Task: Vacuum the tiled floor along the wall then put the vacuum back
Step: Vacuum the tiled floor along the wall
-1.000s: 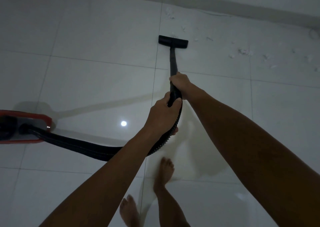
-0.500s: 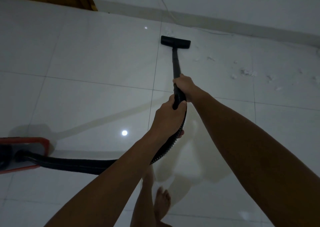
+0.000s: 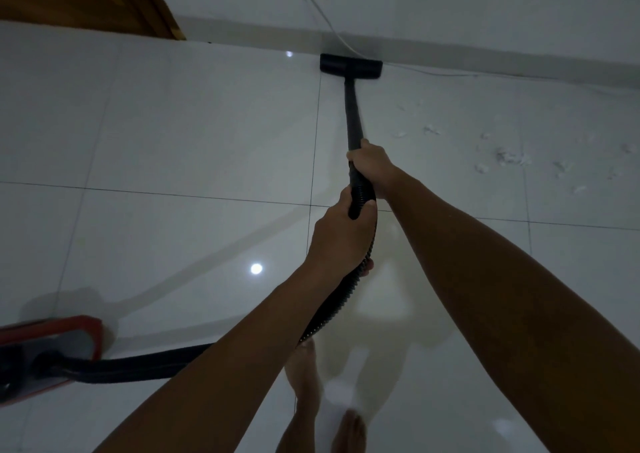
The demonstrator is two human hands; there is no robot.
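both hands (image 3: 346, 234) grip wand (image 3: 353, 120), nozzle (image 3: 350, 65) ahead

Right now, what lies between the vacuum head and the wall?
Nothing: in the head view the vacuum head sits against the baseboard; a thin white cable hangs behind it.

Dim, cool grey light throughout; the glossy tiled floor (image 3: 173, 141) carries two small round glare spots, one near the wall (image 3: 485, 9) and a brighter one lower left, with a long soft shadow of the hose (image 3: 138, 366) running diagonally across the tiles. Pale reflections of the arms show on the floor below the hands. Wide-angle bending curves the wall line at the edges; the bare feet (image 3: 346, 432) and the red vacuum body (image 3: 52, 341) are motion-blurred, and the dark areas look grainy.
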